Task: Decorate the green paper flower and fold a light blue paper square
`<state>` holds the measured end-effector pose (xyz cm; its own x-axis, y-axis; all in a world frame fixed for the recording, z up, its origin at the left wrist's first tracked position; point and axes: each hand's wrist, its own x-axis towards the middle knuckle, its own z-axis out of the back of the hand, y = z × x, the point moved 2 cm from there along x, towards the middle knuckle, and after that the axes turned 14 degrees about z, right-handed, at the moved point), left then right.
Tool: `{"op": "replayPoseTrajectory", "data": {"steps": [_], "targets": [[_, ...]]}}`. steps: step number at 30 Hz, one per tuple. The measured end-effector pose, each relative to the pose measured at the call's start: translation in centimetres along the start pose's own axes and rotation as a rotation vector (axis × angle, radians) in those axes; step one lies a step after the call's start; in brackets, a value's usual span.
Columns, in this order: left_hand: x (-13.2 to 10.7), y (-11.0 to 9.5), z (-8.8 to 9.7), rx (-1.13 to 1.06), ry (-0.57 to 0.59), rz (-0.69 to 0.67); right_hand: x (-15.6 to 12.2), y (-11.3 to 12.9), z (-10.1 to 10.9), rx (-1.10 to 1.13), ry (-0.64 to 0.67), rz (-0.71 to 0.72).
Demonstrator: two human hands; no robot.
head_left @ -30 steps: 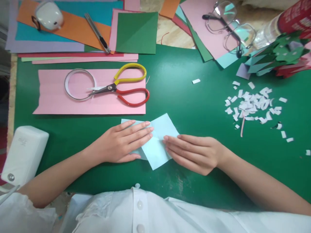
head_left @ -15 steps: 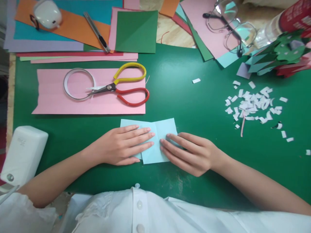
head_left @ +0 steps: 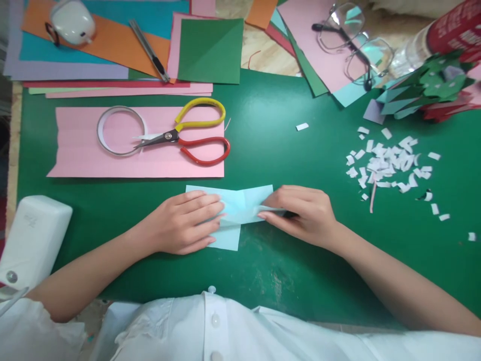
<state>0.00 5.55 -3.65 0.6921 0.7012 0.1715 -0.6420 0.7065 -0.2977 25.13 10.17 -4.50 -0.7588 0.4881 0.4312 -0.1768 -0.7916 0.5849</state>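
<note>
A green mat (head_left: 285, 150) covers most of the table. Along its far left edge lies a spread of coloured paper sheets (head_left: 93, 55), with a dark green square (head_left: 210, 50) on top of them and a craft knife (head_left: 150, 50) beside it. Nearer, on the left, a long pink sheet (head_left: 75, 155) carries a tape ring (head_left: 120, 130) and scissors (head_left: 188, 138) with one yellow and one red handle, the blade tips lying across the ring. A white device (head_left: 33, 240) sits at the near left edge. At the far right, glasses (head_left: 353, 40) rest on more pink paper, and a scatter of small white paper bits (head_left: 391, 163) lies on the mat to the right.

The light blue paper (head_left: 235, 208) lies near the middle of the mat, just nearer than the pink sheet. The left hand (head_left: 184, 223) lies flat on its left part, fingers together and pressing it down. The right hand (head_left: 304, 213) pinches the paper's right edge between thumb and fingers, that part apparently lifted and folding over, though the crease is hard to make out.
</note>
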Motion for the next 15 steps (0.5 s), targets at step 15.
{"op": "replayPoseTrajectory", "data": {"steps": [15], "targets": [[0.2,-2.4,-1.1,0.001,0.132,0.001,1.5,-0.3,-0.1,-0.091,0.049,-0.222]]}}
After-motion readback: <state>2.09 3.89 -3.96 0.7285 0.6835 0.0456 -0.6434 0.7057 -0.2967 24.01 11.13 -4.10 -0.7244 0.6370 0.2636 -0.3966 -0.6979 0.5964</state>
